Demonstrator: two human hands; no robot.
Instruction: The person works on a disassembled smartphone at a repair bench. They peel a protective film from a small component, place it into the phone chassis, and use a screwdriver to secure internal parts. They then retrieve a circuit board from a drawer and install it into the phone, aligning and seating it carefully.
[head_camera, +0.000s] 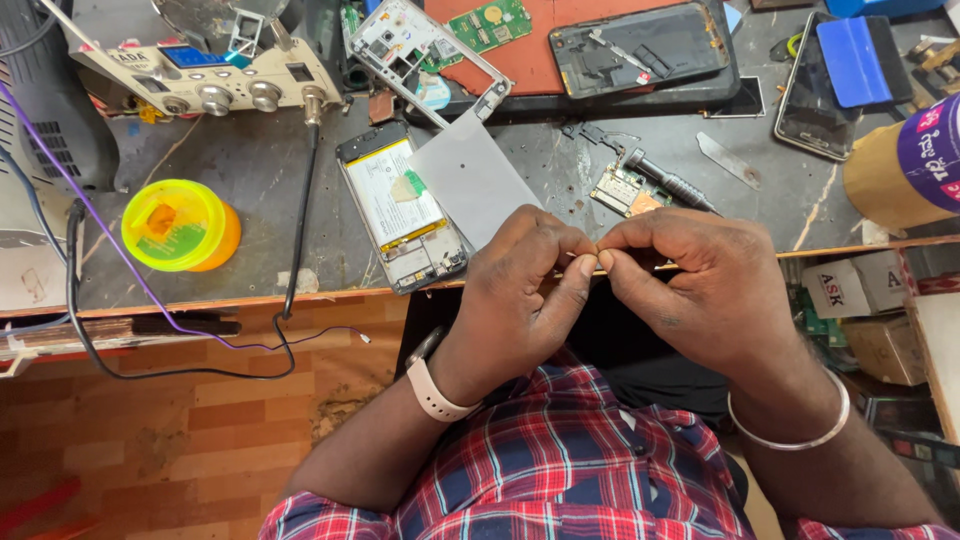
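Your two hands, left (525, 275) and right (700, 280), pinch one tiny, indistinct part (588, 256) shut between fingertips, above one opened phone (402, 208).

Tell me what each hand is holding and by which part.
Left hand and right hand pinch one tiny, thin part between their fingertips, one at each end. It is too small to identify.

Scratched grey workbench (250, 190) with wooden edge; floor perhaps brown tile (180, 420).
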